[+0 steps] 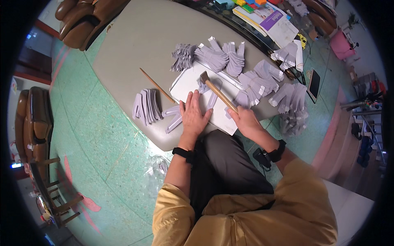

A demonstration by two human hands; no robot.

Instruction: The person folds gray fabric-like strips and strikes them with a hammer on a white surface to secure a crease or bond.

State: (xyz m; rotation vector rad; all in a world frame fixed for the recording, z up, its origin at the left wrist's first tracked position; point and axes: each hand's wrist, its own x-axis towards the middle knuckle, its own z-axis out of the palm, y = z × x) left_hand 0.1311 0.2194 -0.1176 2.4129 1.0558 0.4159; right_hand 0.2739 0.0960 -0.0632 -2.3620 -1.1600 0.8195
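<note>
**Hammer over a lavender cut piece on the white board**

Hammer (213, 88) handle sits in a closed fist of the right hand (245, 119), its dark head raised just beyond the left fingertips. The left hand (194, 115) lies flat and spread, palm down, pinning a lavender cut piece (212, 95) to the white board (186, 84); it grips nothing.

Since the head comes down so close to those fingertips, a stroke pulled short could, I judge, catch them, and a loosened palm would let the piece skid and take the blow off its mark.

Left of the left hand lies a fanned stack of lavender pieces (146, 106), with a thin wooden stick (156, 85) between it and the board. Beyond both hands more bundles (213, 57) arc across the grey table (135, 45). Right of the right hand, a dark phone (314, 83) rests on the floor. At the far edge sit a white sheet with a purple panel (271, 18) and bright blocks, probably boxes, too small to tell.
</note>
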